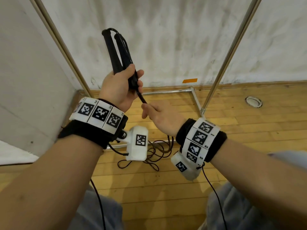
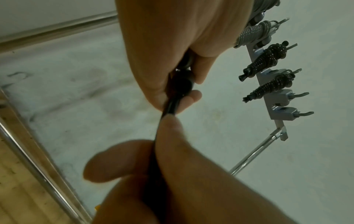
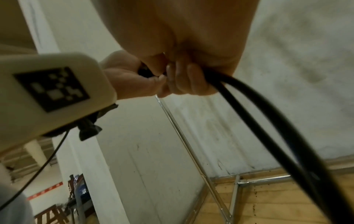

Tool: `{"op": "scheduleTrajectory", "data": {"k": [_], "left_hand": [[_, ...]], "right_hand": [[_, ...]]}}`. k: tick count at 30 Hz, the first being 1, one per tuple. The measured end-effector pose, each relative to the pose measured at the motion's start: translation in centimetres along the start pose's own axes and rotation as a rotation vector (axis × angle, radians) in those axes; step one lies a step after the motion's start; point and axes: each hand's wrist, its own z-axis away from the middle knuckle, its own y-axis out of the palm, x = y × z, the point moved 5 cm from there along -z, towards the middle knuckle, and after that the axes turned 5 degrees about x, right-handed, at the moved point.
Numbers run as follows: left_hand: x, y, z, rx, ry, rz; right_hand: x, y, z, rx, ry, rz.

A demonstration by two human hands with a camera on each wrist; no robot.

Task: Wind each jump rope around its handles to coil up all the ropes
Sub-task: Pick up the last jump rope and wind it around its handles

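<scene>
My left hand grips the lower ends of two black jump-rope handles, which point up and spread apart in a V. Their black rope comes out below the left fist and runs into my right hand, which pinches it just under the handles. In the right wrist view the rope leaves the right hand's curled fingers and hangs down to the right. The loose rest of the rope lies tangled on the wooden floor below my wrists.
A metal rack frame stands against the pale wall, its base bar on the floor. In the left wrist view several coiled ropes hang on a hook rail, with empty hooks below them. A round floor fitting sits at the right.
</scene>
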Motion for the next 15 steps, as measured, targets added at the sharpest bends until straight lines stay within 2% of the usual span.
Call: {"op": "scheduleTrajectory", "data": {"k": [3,7,9,11,13,15], "left_hand": [[0.1,-0.6,0.0,-0.079,0.025,-0.029],[-1.5,-1.8,-0.1,-0.21,0.173,-0.095],[-2.1,-2.5,0.0,-0.219,0.231,-0.266],[-2.0,-2.8,0.2,-0.205,0.269,-0.535],[-1.4,-3.2,0.3,-0.183,0.267,-0.793],[-0.7,-3.6,0.2,-0.132,0.219,-0.968]], "right_hand": [[-0.5,0.1,-0.2,0.011,0.02,0.031],[-1.8,-1.9,-0.1,-0.054,0.082,0.095],[-2.4,-2.8,-0.1,-0.055,0.093,0.1],[-2.9,-3.7,-0.1,-0.092,0.086,0.124],[-3.3,-4.6,-0.1,-0.133,0.085,0.177],[-3.5,-5.0,0.0,-0.112,0.1,0.254]]}}
